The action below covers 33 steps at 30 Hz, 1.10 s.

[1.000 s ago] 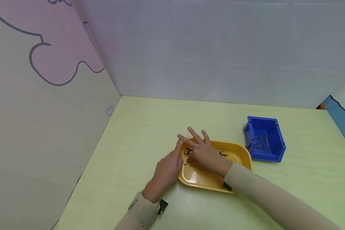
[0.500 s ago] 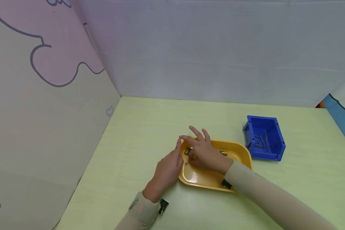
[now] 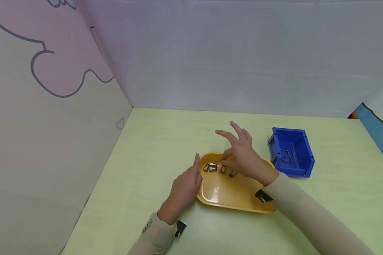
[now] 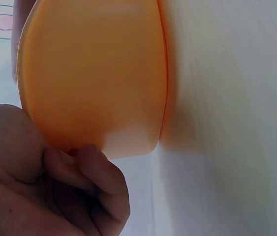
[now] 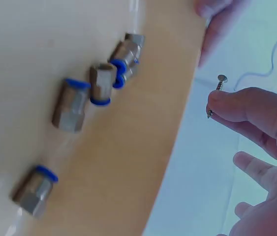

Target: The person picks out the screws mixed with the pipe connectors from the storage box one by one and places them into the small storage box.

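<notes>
My right hand (image 3: 245, 160) is raised over the far rim of the yellow tray (image 3: 229, 194). Between thumb and index finger it pinches a small screw (image 5: 221, 78), head up in the right wrist view; the other fingers are spread. Several brass-coloured push-in fittings with blue collars (image 5: 69, 105) lie loose in the tray, grouped toward its far side. At the tray's left end, my left hand (image 3: 186, 186) holds the rim. In the left wrist view its fingers curl against the tray's outer wall (image 4: 94, 73), thumb side partly hidden.
Just right of the tray stands a blue open-front bin (image 3: 287, 136) with several screws (image 3: 292, 156) in it. Pale green tabletop (image 3: 166, 138) surrounds both containers. A white sheet wall (image 3: 226, 63) rises behind the table, and a printed panel (image 3: 64, 141) borders its left side.
My right hand has lifted from the tray's left part and moved right and away, carrying the screw and uncovering the fittings. The left hand stays on the rim.
</notes>
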Tool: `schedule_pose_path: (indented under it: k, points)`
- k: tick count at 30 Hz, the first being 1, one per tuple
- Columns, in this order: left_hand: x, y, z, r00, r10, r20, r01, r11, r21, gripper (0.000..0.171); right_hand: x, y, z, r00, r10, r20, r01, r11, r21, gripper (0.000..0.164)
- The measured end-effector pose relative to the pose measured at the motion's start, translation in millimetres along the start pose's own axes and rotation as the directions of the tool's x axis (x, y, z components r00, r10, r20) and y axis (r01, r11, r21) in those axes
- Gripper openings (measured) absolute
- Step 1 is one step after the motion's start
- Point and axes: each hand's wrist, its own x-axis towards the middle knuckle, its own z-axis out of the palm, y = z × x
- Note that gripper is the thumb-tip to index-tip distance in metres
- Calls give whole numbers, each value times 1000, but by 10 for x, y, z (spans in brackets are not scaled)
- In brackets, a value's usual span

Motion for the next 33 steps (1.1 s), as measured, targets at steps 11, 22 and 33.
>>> schedule_pose_path:
  k: [11, 22, 33]
  points:
    - [-29, 14, 2, 1000, -7, 4, 7, 1000, -15, 61, -229, 289, -254, 984, 138, -110, -137, 990, 17, 5]
    - [-64, 23, -5, 1000, 1, -7, -1, 1000, -12, 62, -443, 533, -510, 954, 208, -216, -206, 978, 33, 3]
    - [-60, 37, 2, 1000, -4, -8, 4, 1000, -23, 60, -665, 906, -648, 888, 397, -232, -393, 917, 66, 11]
